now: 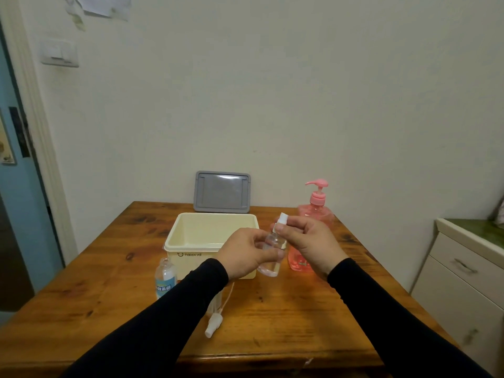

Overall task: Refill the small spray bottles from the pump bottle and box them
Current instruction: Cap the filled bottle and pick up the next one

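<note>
My left hand point(246, 253) grips a small clear spray bottle point(270, 264) by its body, above the table in front of the cream box point(188, 242). My right hand point(311, 245) pinches the white spray cap point(282, 219) at that bottle's top. A pink pump bottle point(316, 214) stands behind my right hand, partly hidden by it. A second small bottle point(164, 278) with a blue label stands uncapped left of the box. Its white spray head with tube point(214, 324) lies on the table near my left forearm.
The box's grey lid point(221, 191) leans against the wall behind the box. The wooden table point(286, 309) ends close in front of me. A white cabinet with drawers point(461, 271) stands to the right; a door frame is at the left.
</note>
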